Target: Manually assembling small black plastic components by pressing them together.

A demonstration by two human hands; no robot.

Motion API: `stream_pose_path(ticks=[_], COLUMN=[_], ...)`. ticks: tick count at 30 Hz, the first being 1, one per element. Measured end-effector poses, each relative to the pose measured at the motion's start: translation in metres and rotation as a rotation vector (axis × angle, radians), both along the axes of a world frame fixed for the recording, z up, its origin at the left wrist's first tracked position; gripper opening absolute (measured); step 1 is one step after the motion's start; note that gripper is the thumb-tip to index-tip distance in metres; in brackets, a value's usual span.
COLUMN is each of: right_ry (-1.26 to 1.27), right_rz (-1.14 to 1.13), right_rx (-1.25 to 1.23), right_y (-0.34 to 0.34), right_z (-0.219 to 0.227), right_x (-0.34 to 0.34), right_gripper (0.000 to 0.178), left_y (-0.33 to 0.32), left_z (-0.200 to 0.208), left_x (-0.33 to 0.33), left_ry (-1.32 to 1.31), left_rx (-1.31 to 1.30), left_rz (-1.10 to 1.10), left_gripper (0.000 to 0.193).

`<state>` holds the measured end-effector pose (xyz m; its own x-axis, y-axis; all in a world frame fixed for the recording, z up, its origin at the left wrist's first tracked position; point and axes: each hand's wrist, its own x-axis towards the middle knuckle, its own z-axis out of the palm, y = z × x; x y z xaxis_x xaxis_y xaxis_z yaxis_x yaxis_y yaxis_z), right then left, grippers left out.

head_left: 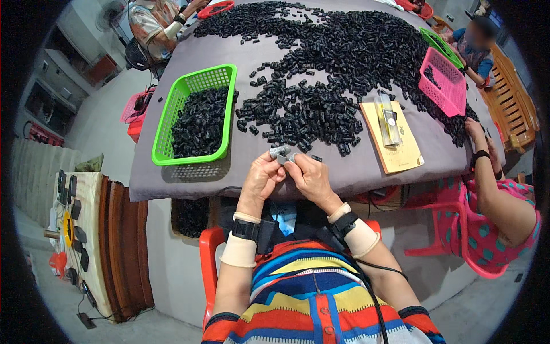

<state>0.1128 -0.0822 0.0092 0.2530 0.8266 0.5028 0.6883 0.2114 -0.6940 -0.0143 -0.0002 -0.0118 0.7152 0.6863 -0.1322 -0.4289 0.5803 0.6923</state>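
Note:
My left hand [264, 177] and my right hand [313, 178] meet just above the table's near edge, fingertips pinched together. Grey wraps [280, 152] cover some of the fingertips. Whatever is pinched between them is too small and hidden to make out. Directly beyond my fingers spreads a heap of small black cylindrical plastic parts [303, 112]. One loose black part [317, 158] lies close to my right fingers. To the left of my hands stands a green plastic basket [159, 137], partly filled with the same black parts.
A yellowish book [405, 162] with a clear case [389, 126] on it lies at the right. Beyond are a pink basket [455, 94] and another green basket [441, 47]. A person's arm [487, 172] reaches in from the right; other people sit around the grey-covered table [172, 186].

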Motion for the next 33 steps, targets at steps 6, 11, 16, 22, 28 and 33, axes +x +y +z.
stream_pose_path(ticks=[6,11,16,22,28,33], right_ry=[0.074,0.345,0.355,0.562,0.680,0.623], right_rz=[-0.056,-0.056,-0.032,-0.056,-0.018,-0.027], right_rx=[0.007,-0.048,-0.064,-0.056,-0.110,-0.105], right_y=[-0.003,-0.003,-0.004,-0.001,-0.005,-0.002], right_z=[-0.004,-0.008,-0.004,-0.006,-0.002,-0.010], right_x=[-0.001,0.006,0.007,0.012,0.013,0.013], right_gripper=[0.021,0.028,0.031,0.035,0.037,0.038], left_y=[-0.005,-0.009,0.035,0.060,0.022,0.022], left_z=[0.006,0.037,0.106,0.105,0.039,0.028], left_x=[0.001,-0.006,-0.044,-0.047,0.007,0.012], left_ry=[-0.018,0.187,0.406,0.970,0.931,1.005], left_rx=[-0.048,0.136,0.565,1.077,1.098,1.411], left_rz=[0.032,0.083,0.507,0.804,0.435,0.336], left_gripper=[0.022,0.024,0.024,0.034,0.017,0.020])
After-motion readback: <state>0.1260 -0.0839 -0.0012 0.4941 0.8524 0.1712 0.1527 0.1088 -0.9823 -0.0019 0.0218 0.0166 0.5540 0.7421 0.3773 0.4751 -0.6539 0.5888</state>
